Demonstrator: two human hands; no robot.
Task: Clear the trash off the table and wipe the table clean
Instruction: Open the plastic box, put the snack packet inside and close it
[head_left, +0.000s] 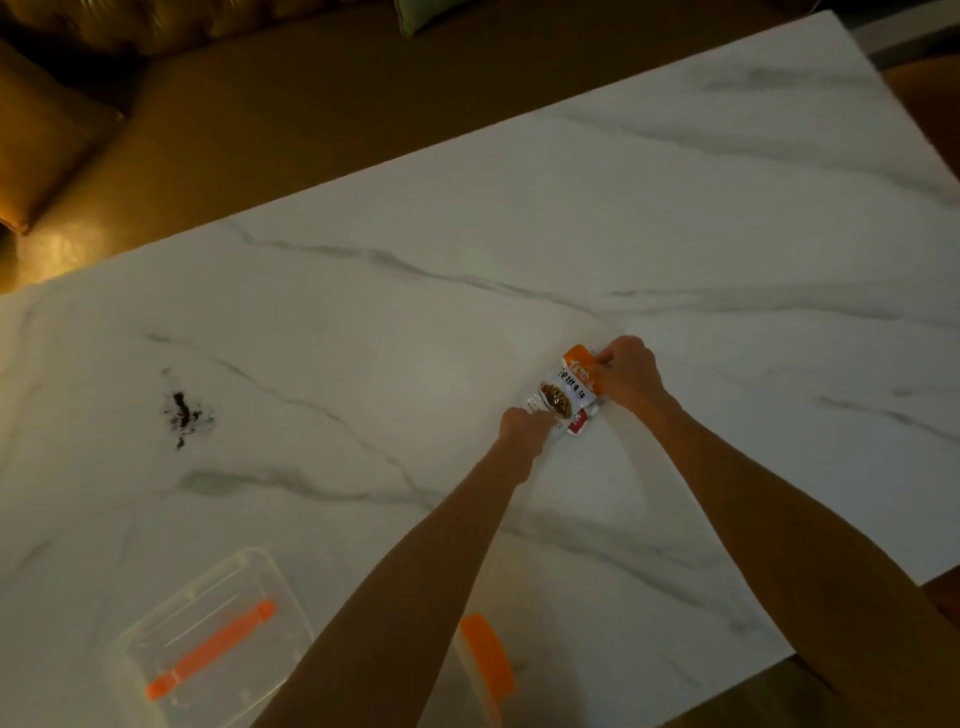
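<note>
Both hands, left (524, 428) and right (626, 371), pinch the wrapper (566, 397); the stain (183, 413), far left of it, awaits wiping.

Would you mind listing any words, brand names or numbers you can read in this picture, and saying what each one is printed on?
Snack wrapper, held by the left hand and right hand: dark print on its white band, white print on its orange end, and a red patch; all too small and blurred to read.
Clear plastic container and the orange lid: no text visible.
Marble table: no text; only a dark smudge.
</note>
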